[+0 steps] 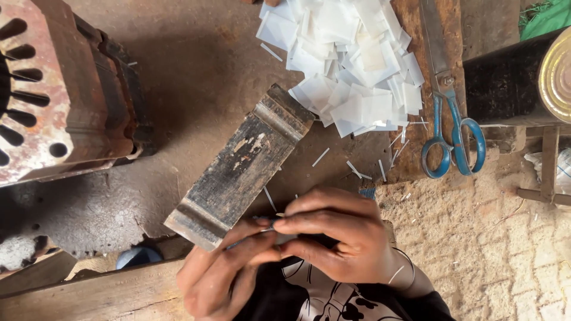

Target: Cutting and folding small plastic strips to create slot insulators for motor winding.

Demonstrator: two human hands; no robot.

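Held piece: small thin item, mostly hidden, pinched between both hands low in the frame, just past the near end of the dark block; looks like one of the white slips, cannot tell for sure.
Left hand: fingers closed narrow, thumb and forefinger tips meeting on the piece.
Right hand: fingers curled over from the other side, tips pressed on the same piece; the two hands touch.
Handling: judged very light, thin and bendable, likely to crease or slip; best gripped at its edges with fingertips, gently.
Block: worn dark metal-and-wood block lying diagonally on the counter, raised lips at both ends, near end just beside the hands.
Slips: loose heap of white translucent slips beyond the block's far end, touching it; narrow offcuts scattered around.
Scissors: large blue-handled scissors flat on a board, right of the heap, blades pointing away.
Left side: rusty slotted iron casting, well apart from the hands.
Far right: round brass-coloured tin lid at the frame edge.
Underfoot: sandy paved ground to the right.
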